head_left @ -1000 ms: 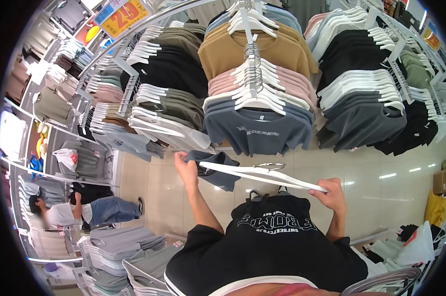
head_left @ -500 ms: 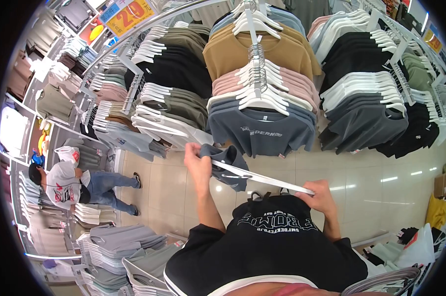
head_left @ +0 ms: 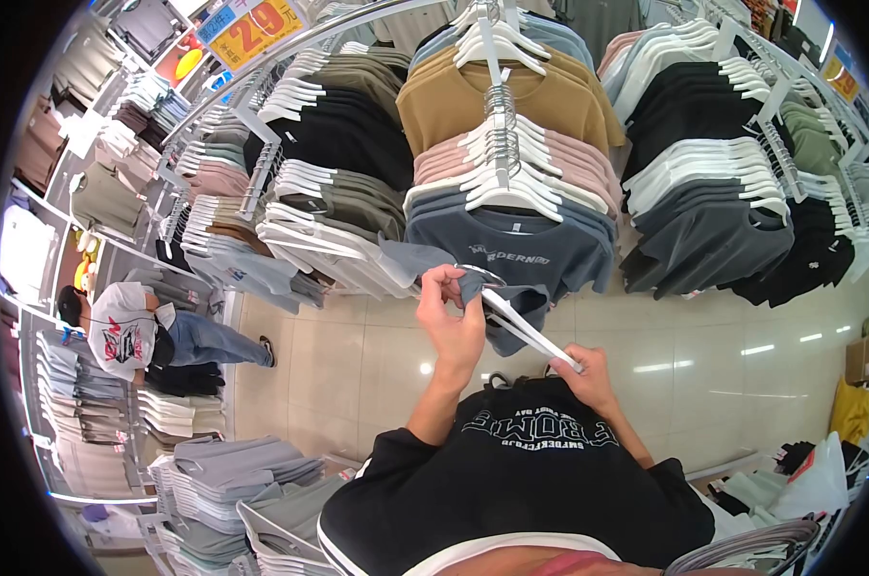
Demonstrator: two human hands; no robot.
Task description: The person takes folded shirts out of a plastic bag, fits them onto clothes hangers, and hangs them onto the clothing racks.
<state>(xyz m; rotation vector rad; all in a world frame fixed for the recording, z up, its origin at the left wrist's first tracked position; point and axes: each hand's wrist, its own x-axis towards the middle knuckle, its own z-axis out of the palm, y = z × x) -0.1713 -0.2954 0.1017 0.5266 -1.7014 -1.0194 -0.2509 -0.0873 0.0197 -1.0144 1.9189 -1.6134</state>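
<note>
A white clothes hanger is held slanting in front of my chest, its metal hook pointing towards the rack. Around its far end hangs a dark grey T-shirt, bunched up, with one part stretching out to the left. My left hand pinches the shirt's cloth close to the hook. The fingers of my right hand are closed on the bare near end of the hanger. Just beyond both hands, a row of dark grey printed T-shirts hangs on the rack.
Curved metal racks hold brown T-shirts, black T-shirts and more grey ones. A price sign stands at upper left. At left, a person faces the shelves. A cardboard box is at far right.
My left hand has moved right, towards the hook, with the shirt's cloth. My right hand has shifted slightly left, and the hanger now slants more steeply. The person at left has shifted slightly.
</note>
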